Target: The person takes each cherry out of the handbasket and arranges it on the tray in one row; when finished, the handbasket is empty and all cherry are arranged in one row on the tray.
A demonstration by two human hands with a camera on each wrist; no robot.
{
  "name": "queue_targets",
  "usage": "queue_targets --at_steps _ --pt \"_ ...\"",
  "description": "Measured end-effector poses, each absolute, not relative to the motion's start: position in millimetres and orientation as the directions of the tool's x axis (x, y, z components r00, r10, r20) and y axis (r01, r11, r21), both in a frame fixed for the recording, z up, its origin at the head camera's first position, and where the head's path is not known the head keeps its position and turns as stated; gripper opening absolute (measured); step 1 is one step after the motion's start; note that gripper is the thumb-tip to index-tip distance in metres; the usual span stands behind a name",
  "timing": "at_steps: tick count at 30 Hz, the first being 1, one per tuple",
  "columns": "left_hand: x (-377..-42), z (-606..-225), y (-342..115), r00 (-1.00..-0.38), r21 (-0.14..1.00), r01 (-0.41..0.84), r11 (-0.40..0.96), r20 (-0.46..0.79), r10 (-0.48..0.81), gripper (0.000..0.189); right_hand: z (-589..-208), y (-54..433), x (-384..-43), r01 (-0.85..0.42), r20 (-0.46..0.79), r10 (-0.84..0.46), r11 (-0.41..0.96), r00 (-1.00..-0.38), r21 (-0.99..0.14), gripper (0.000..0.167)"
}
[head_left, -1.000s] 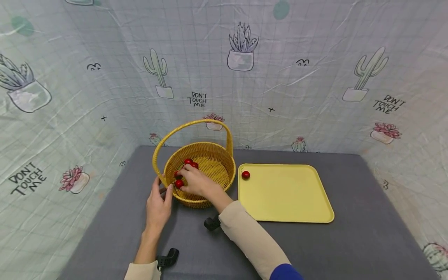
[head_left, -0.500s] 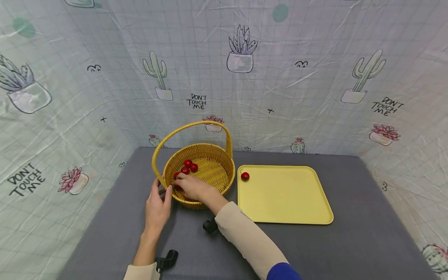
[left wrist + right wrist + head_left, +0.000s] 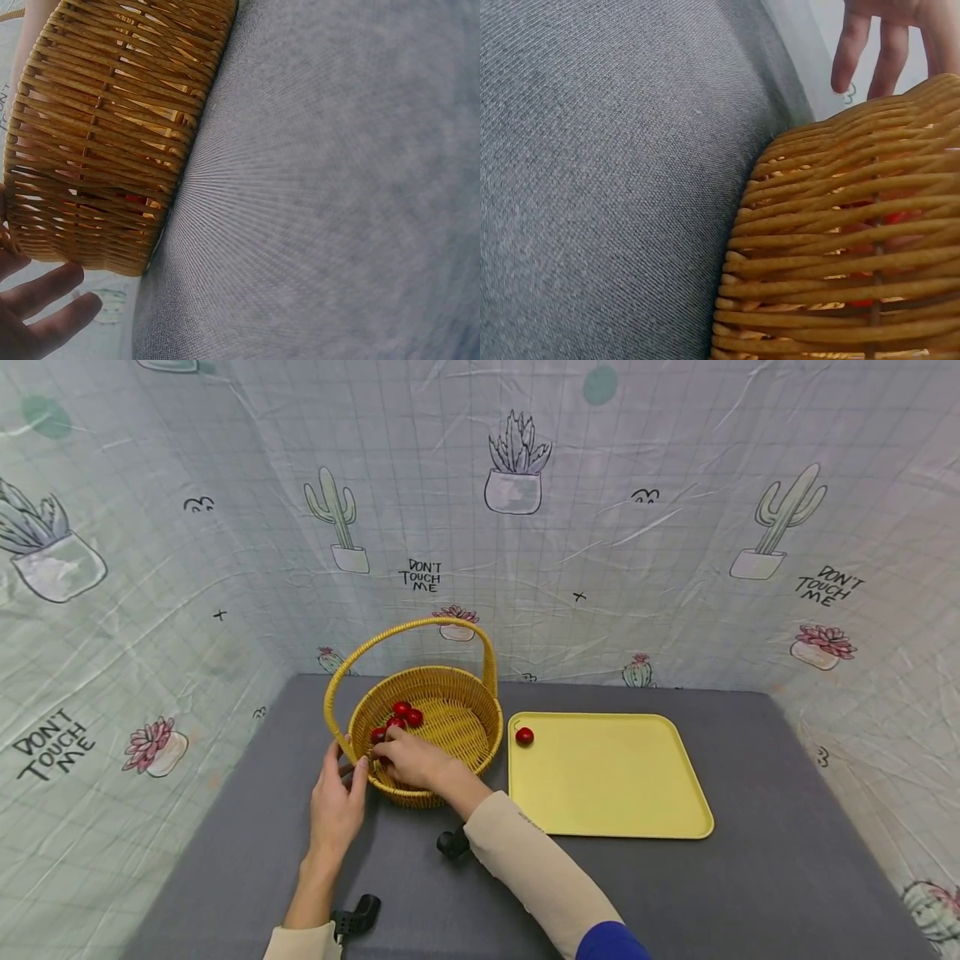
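1. Head view: the right hand (image 3: 408, 758) reaches into the basket (image 3: 450, 689), left of centre in the frame, its fingers curled among the red berries (image 3: 403, 717) at the near-left wall. Whether they already pinch one cannot be told. The left hand (image 3: 337, 793) rests against the basket's outer wall, fingers relaxed. A good pick takes one berry gently while the basket is steadied. One berry (image 3: 524, 736) lies in the upper left corner of the yellow tray (image 3: 675, 827).
2. Left wrist view: straight fingers (image 3: 45, 289) show at the lower left beside the wicker wall (image 3: 105, 150).
3. Right wrist view: red shows through the weave (image 3: 840, 247) at lower right.
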State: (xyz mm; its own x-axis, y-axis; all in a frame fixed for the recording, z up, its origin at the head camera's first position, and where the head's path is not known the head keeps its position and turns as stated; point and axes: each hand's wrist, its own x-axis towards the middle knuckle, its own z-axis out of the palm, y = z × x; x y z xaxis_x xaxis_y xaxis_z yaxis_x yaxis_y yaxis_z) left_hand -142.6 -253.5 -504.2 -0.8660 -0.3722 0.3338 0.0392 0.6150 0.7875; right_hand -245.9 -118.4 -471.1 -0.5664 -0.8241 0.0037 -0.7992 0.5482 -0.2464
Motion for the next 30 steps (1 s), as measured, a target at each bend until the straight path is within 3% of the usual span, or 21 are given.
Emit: queue_targets --at_steps 9,22,30 --pt "-142.0 -503.5 -253.9 -0.868 0.785 0.045 0.618 0.337 -0.364 0.058 -454.7 -104.2 -244.7 -0.733 0.021 -0.787 0.563 -0.616 -0.380 0.034" --pt "-141.9 -502.5 -256.6 -0.875 0.786 0.043 0.617 0.328 -0.356 0.060 -433.9 -68.9 -241.6 -0.723 0.176 -0.753 0.495 -0.634 -0.482 0.036" --pt "-140.9 -501.4 -255.0 -0.885 0.791 0.035 0.611 0.309 -0.349 0.062 -426.6 -42.2 -241.7 -0.663 0.260 -0.667 0.466 -0.698 -0.585 0.030"
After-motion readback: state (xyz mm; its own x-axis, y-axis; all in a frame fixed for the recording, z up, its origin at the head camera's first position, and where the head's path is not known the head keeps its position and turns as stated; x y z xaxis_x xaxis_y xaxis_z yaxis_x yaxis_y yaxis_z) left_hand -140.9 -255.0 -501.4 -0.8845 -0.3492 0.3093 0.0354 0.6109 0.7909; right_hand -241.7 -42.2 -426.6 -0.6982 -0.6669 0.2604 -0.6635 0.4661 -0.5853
